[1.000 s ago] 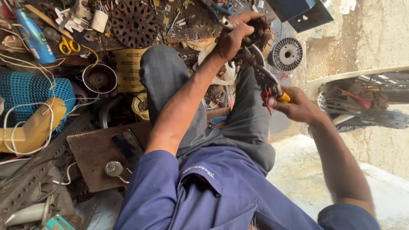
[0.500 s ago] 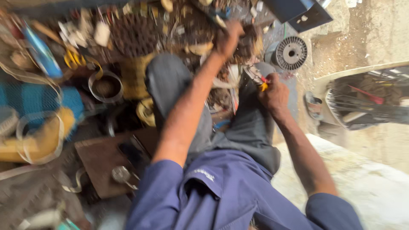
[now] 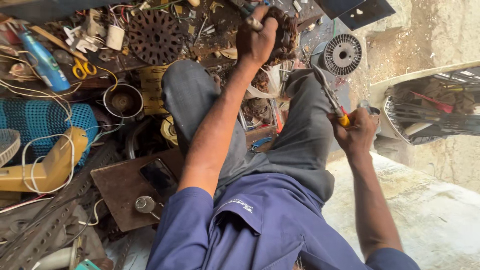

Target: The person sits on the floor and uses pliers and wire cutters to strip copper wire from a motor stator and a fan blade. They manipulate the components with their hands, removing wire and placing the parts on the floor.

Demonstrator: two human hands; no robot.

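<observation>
At the far edge of the cluttered floor, the left hand (image 3: 256, 40) is clenched around a dark, rusty bundle of copper motor winding (image 3: 281, 31), holding it up above the knees. A second ago that hand sat further right in the view and the bundle lay close to the tool; now the two are drawn apart, so the work on the winding looks paused or between strokes. The right hand (image 3: 356, 134) grips the yellow-and-red handle of a slim metal hand tool (image 3: 327, 95), whose tip points up towards the bundle without touching it. Beyond the hands lie a round grey ribbed motor part (image 3: 342, 54), a brown perforated iron disc (image 3: 156, 36), yellow-handled scissors (image 3: 80, 69), a blue spray bottle (image 3: 44, 61) and a small metal pot (image 3: 122, 100).
</observation>
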